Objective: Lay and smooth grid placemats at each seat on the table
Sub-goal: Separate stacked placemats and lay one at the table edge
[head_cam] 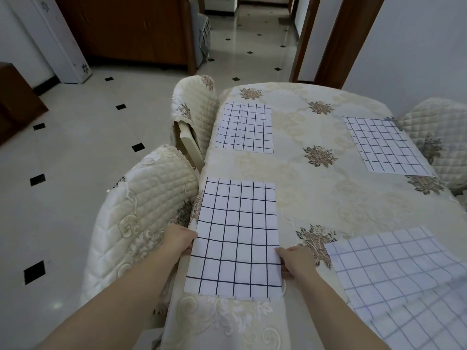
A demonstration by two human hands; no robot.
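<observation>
Both my arms are stretched out in front of me. My left hand (180,239) has the left edge of the nearest placemat (235,238) pinched, and my right hand (297,258) is doing the same on the right edge, fingers curled in at the fabric. That mat is white with a dark grid and lies flat on the table (303,188), right at the left side next to the near chair (141,210) in its quilted cream cover.

Off to my right there's a paler grid cloth (394,269), a bit rumpled, running over the table edge, with another layer of the same stuff lying over its near end.

Further up on the left, the far left placemat (245,127) lies flat in front of the second chair (194,107). Across from it, the far right placemat (384,145) lies at an angle beside the right chair (439,137).

Past the table is the glossy tiled floor (75,147) with little black diamonds, then a dark wood cabinet (131,29).
</observation>
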